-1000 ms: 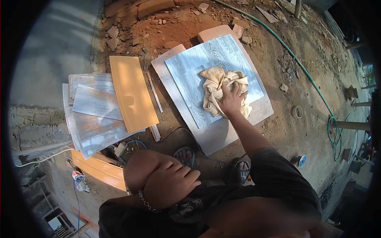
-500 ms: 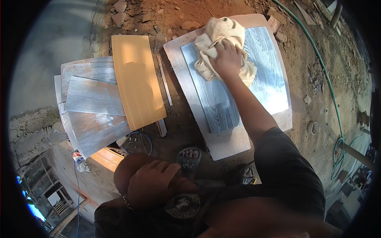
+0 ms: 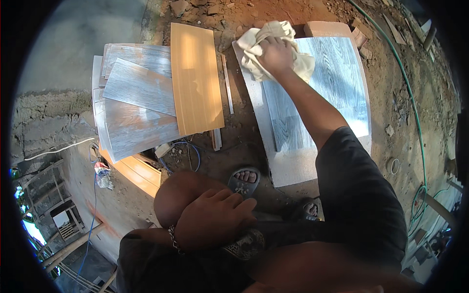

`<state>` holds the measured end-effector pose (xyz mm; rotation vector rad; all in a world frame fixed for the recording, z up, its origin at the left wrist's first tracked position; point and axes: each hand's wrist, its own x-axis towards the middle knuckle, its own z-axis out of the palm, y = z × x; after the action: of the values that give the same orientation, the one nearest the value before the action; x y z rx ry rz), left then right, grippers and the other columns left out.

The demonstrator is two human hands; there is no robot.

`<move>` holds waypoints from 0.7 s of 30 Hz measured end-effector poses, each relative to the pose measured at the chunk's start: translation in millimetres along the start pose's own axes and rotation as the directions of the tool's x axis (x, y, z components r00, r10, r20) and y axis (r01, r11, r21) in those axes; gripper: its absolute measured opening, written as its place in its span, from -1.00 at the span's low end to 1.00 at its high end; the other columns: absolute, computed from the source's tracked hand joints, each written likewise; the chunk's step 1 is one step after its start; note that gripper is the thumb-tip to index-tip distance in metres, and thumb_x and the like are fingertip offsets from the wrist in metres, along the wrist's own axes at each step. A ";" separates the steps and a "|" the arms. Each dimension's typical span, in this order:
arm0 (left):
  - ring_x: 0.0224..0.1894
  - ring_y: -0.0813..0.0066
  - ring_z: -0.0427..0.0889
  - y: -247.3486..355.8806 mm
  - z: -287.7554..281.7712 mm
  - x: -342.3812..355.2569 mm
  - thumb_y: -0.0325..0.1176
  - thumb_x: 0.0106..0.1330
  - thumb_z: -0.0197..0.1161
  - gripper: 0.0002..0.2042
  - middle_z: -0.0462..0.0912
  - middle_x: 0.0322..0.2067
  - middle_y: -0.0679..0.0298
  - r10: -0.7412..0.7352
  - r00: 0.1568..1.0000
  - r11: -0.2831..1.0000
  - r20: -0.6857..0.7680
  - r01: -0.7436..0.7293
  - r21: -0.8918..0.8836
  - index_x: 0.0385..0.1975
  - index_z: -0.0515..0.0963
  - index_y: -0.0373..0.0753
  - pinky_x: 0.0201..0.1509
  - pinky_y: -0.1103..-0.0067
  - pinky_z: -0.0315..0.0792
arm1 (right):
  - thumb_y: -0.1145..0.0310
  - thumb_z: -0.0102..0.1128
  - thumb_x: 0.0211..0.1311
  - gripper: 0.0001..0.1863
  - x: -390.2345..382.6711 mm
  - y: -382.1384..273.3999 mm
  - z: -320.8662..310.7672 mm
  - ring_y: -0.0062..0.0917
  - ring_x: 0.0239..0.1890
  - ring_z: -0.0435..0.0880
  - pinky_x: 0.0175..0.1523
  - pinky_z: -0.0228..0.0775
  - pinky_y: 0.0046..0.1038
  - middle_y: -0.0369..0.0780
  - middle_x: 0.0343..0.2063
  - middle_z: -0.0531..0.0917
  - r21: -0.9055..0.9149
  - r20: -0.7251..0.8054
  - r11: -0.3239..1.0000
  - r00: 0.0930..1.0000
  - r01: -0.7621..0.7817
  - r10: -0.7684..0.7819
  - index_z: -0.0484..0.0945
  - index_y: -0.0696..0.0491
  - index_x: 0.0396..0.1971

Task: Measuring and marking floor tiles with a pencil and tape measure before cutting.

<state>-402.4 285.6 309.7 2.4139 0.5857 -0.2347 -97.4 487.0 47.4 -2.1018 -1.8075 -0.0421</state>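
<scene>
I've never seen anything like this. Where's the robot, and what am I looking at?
There is no robot: these are a person's own bare hands. Every picture comes from one camera worn on the head, looking down; its wide lens bends straight edges, and the picture's left is the person's left.

The right hand holds a bunched cream cloth over the upper-left part of a grey wood-patterned board. That board lies on a larger pale slab on the ground. The left hand rests by the bent knee, with nothing visible in it.

To the left, a yellow-orange panel partly covers a pile of grey boards. A green hose runs along the right.
</scene>
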 end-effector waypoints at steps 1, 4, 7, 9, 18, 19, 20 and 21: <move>-0.23 0.25 0.72 -3.3 -1.9 4.7 -0.07 0.31 0.35 -0.67 0.67 -0.38 0.24 0.001 0.999 1.000 0.038 -0.001 0.006 -0.13 0.59 -0.19 -0.19 0.37 0.59 | -0.04 0.41 0.05 -0.55 -22.6 7.8 7.6 -0.33 0.16 0.58 0.30 0.24 -0.09 -0.23 0.02 0.66 -0.035 0.070 0.962 0.961 0.271 -0.268 0.71 -0.09 -0.12; -0.21 0.25 0.73 -6.9 -8.6 0.6 -0.06 0.32 0.33 -0.66 0.68 -0.35 0.22 -0.018 0.999 1.000 -0.034 0.018 -0.014 -0.13 0.59 -0.19 -0.18 0.36 0.59 | 0.00 0.47 -0.04 -0.52 -86.6 47.6 -18.9 -0.24 0.18 0.54 0.31 0.25 -0.07 -0.19 0.00 0.65 0.063 0.030 0.946 0.947 0.319 -0.321 0.69 -0.03 -0.15; -0.13 0.15 0.73 -7.9 -13.0 2.6 -0.06 0.29 0.35 -0.65 0.74 -0.22 0.22 -0.060 0.997 0.998 0.044 0.060 -0.004 -0.07 0.62 -0.17 -0.07 0.33 0.59 | -0.22 0.41 0.04 -0.41 -125.0 129.5 -46.4 -0.21 0.14 0.55 0.23 0.28 -0.03 -0.16 0.02 0.65 -0.109 -0.025 0.987 0.992 -0.122 0.120 0.70 -0.09 -0.07; -0.12 0.14 0.73 -5.6 -15.1 -1.4 -0.04 0.29 0.35 -0.64 0.74 -0.22 0.21 -0.105 0.992 0.994 0.067 0.105 -0.001 -0.07 0.62 -0.16 -0.05 0.31 0.59 | -0.23 0.30 0.17 -0.43 -109.8 208.3 -55.5 -0.21 0.12 0.56 0.21 0.31 -0.03 -0.16 0.01 0.65 -0.234 -0.281 0.906 0.916 -0.354 0.285 0.68 -0.13 0.01; -0.10 0.15 0.71 -8.1 -9.4 5.1 0.04 0.31 0.31 -0.59 0.71 -0.23 0.17 -0.182 0.975 0.983 0.126 0.181 0.015 -0.08 0.60 -0.18 -0.03 0.31 0.56 | -0.30 0.22 0.15 -0.44 -23.0 190.0 -45.7 -0.29 0.09 0.62 0.20 0.25 -0.01 -0.19 -0.07 0.68 -0.272 -0.314 0.842 0.870 -0.467 0.381 0.74 -0.16 -0.11; -0.04 0.13 0.70 -4.4 -9.6 8.0 0.05 0.29 0.32 -0.58 0.72 -0.17 0.19 -0.199 0.966 0.980 0.163 0.200 0.010 -0.07 0.61 -0.16 0.03 0.28 0.54 | -0.36 0.22 0.12 -0.41 -27.9 158.1 -29.9 -0.31 0.07 0.62 0.18 0.25 -0.02 -0.21 -0.10 0.69 -0.230 -0.315 0.897 0.901 -0.377 0.298 0.75 -0.16 -0.16; -0.04 0.13 0.70 -0.5 -12.3 11.3 0.05 0.29 0.32 -0.58 0.72 -0.17 0.19 -0.207 0.959 0.977 0.194 0.213 -0.008 -0.07 0.61 -0.16 0.03 0.28 0.54 | -0.40 0.21 0.10 -0.40 -35.6 118.7 -13.4 -0.30 0.05 0.63 0.21 0.23 -0.06 -0.21 -0.12 0.69 -0.218 -0.276 0.934 0.936 -0.283 0.219 0.76 -0.16 -0.22; -0.03 0.15 0.69 4.2 -15.6 13.8 0.03 0.28 0.34 -0.57 0.72 -0.16 0.18 -0.199 0.960 0.980 0.195 0.199 0.016 -0.04 0.61 -0.16 0.05 0.29 0.52 | -0.35 0.28 0.09 -0.42 -45.5 63.8 -12.7 -0.30 0.10 0.59 0.21 0.23 -0.06 -0.24 -0.06 0.65 -0.098 -0.127 0.964 0.964 -0.246 0.233 0.74 -0.15 -0.18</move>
<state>-387.9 297.2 319.9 2.2935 0.7364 -0.5501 -41.5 433.0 31.3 -2.3328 -1.5060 -0.2027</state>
